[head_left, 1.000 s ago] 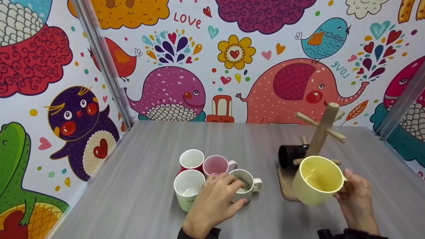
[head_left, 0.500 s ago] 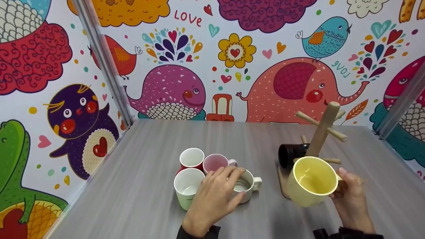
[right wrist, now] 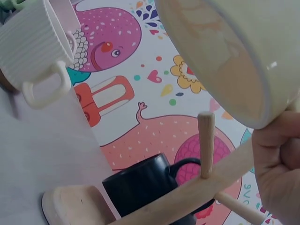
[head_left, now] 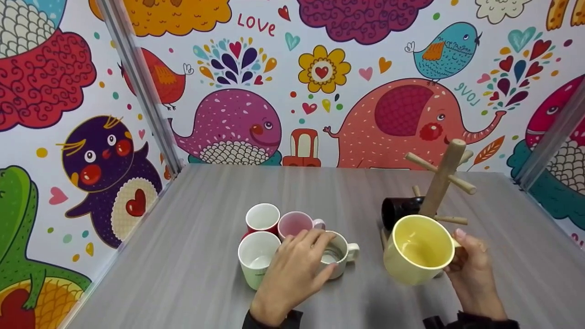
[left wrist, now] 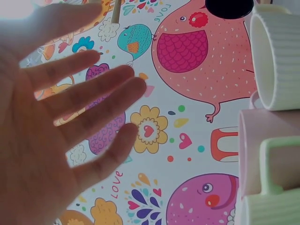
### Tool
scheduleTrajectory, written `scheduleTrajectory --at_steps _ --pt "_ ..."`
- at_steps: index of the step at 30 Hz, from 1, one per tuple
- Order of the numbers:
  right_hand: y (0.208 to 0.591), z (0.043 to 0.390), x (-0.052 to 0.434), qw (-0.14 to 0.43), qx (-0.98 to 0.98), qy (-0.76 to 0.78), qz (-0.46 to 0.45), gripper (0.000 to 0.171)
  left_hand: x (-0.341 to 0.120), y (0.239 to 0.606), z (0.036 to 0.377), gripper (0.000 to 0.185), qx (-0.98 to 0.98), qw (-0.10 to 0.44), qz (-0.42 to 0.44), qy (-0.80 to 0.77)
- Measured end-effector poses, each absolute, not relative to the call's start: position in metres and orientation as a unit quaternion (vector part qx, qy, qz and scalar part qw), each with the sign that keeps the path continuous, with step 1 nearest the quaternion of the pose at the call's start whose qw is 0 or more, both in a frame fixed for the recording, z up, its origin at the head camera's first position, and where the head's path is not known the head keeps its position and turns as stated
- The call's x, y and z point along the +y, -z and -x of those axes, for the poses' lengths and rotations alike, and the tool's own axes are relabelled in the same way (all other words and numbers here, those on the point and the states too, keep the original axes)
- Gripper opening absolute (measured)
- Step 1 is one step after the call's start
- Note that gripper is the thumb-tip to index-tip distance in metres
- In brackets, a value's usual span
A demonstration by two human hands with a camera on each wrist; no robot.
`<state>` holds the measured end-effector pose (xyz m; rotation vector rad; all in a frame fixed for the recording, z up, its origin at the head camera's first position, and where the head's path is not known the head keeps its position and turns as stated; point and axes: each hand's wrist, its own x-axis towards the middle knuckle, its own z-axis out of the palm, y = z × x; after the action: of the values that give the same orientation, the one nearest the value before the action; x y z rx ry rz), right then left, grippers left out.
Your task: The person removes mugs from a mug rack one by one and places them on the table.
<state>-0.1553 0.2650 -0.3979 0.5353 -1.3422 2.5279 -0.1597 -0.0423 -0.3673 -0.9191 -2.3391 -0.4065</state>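
A yellow mug (head_left: 413, 256) is held up in front of the wooden mug rack (head_left: 441, 183); my right hand (head_left: 473, 269) pinches its handle. The mug tilts slightly, its mouth facing up. On the rack's lower part hangs a black mug (right wrist: 143, 183), lying sideways. My left hand (head_left: 295, 269) hovers over the white ribbed mug (head_left: 337, 265), partly hiding it. Its fingers are spread and hold nothing in the left wrist view. Close by stand a pink mug (head_left: 296, 223), a red mug with a white inside (head_left: 263, 218) and a pale green mug (head_left: 253, 262).
The grey table (head_left: 196, 237) runs back to a wall (head_left: 283, 59) printed with cartoon animals. A metal post (head_left: 144, 87) stands at the back left corner. Bare wooden pegs (head_left: 461, 184) stick out from the rack's upper part.
My right hand has carried the yellow mug leftward, across the front of the rack. The left hand lifted its fingers a little over the white ribbed mug and then stayed there.
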Motion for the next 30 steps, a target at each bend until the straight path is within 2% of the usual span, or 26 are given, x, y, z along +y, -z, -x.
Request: scheduleTrajectory --at_steps 4,12,21,30 --pt "0.396 0.155 0.261 0.108 -0.46 -0.86 -0.195 0.047 -0.042 0.368 0.161 0.039 -0.873 0.306 0.349 0.149" --pt "0.392 0.152 0.253 0.104 -0.482 -0.857 -0.153 0.048 -0.043 0.367 0.16 0.038 -0.871 0.312 0.349 0.149" --pt "0.388 0.151 0.246 0.101 -0.496 -0.853 -0.128 0.042 -0.044 0.367 0.159 0.039 -0.871 0.313 0.346 0.152" --pt "0.389 0.151 0.237 0.088 -0.479 -0.859 -0.161 0.04 -0.043 0.366 0.158 0.039 -0.867 0.317 0.35 0.156"
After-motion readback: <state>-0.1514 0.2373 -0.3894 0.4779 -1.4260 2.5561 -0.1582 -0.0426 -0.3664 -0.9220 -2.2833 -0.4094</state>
